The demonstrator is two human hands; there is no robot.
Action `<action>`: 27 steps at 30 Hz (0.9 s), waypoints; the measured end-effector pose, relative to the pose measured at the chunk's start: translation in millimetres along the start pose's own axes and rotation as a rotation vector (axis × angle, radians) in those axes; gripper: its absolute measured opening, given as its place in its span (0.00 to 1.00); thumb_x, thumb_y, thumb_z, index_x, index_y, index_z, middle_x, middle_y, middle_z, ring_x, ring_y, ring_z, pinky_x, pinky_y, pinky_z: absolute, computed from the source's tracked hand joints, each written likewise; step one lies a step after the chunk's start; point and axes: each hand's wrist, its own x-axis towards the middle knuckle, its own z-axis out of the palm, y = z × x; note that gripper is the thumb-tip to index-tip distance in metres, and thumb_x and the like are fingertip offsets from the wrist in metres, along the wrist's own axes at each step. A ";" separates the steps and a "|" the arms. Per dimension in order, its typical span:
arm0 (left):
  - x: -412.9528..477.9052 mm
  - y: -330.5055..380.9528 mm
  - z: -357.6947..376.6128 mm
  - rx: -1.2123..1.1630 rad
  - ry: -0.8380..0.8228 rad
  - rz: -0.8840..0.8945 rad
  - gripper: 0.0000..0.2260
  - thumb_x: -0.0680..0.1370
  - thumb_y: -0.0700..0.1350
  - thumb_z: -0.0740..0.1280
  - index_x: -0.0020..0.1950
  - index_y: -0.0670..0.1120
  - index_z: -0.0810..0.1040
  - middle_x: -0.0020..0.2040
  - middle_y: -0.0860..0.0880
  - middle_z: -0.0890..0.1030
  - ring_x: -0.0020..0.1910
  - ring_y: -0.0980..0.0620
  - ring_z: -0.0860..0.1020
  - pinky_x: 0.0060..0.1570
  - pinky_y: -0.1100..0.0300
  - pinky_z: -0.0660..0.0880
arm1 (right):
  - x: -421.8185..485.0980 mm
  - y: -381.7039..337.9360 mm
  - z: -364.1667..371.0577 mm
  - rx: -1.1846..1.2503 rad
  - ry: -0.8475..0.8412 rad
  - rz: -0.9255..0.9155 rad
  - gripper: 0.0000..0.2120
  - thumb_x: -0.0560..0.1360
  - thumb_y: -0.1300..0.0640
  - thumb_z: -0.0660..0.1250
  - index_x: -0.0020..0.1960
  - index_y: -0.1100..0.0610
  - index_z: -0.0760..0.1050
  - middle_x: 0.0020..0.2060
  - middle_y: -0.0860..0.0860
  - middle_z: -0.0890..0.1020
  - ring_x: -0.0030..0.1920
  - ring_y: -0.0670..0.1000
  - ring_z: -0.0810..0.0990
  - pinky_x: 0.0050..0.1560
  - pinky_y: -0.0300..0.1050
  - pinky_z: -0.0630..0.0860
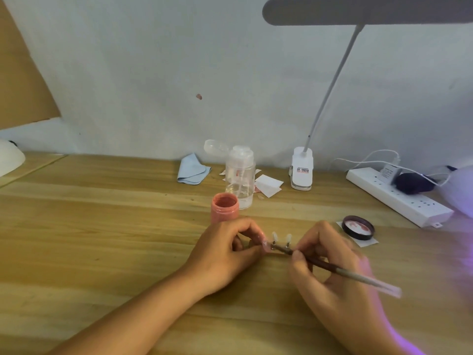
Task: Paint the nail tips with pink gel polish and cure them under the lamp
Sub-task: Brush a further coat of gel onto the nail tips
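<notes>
On the wooden table a small holder carries clear nail tips point(281, 238) standing upright. My left hand point(225, 252) pinches the holder's left end, where one tip looks pink. My right hand point(332, 267) grips a brush point(345, 274) like a pen, its head lying against the holder near the left tip. An open jar of pink gel polish point(224, 207) stands just behind my left hand. Its dark lid point(358, 227) lies upside down to the right. A purple glow from the curing lamp point(458, 190) spills in at the right edge.
A clear pump bottle point(240, 176) stands behind the jar, with a folded blue cloth point(193, 170) and white paper pads point(268, 185) near the wall. A white clip desk lamp point(302, 170) rises at the back. A power strip point(399, 197) lies at the right.
</notes>
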 end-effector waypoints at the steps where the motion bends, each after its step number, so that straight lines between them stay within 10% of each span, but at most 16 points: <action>1: 0.2 0.2 -0.2 0.003 -0.004 0.000 0.10 0.74 0.40 0.73 0.39 0.55 0.80 0.41 0.61 0.82 0.27 0.61 0.67 0.31 0.68 0.64 | -0.1 0.1 0.1 0.018 -0.001 0.011 0.07 0.67 0.61 0.68 0.35 0.53 0.71 0.27 0.46 0.77 0.31 0.50 0.77 0.41 0.51 0.74; 22: 1.3 -3.8 -2.2 -0.108 0.010 -0.036 0.10 0.73 0.39 0.74 0.38 0.54 0.80 0.42 0.58 0.84 0.26 0.61 0.65 0.29 0.70 0.61 | 1.4 5.8 -1.7 0.338 0.007 0.119 0.07 0.75 0.64 0.68 0.39 0.62 0.72 0.32 0.55 0.83 0.33 0.47 0.82 0.37 0.38 0.77; 27: 2.0 -4.2 -2.8 -0.101 0.019 -0.013 0.07 0.73 0.40 0.74 0.40 0.53 0.81 0.44 0.57 0.83 0.26 0.60 0.65 0.29 0.69 0.62 | 1.6 3.8 -2.2 0.273 -0.015 0.092 0.07 0.73 0.60 0.69 0.40 0.59 0.73 0.31 0.58 0.81 0.33 0.54 0.81 0.37 0.54 0.78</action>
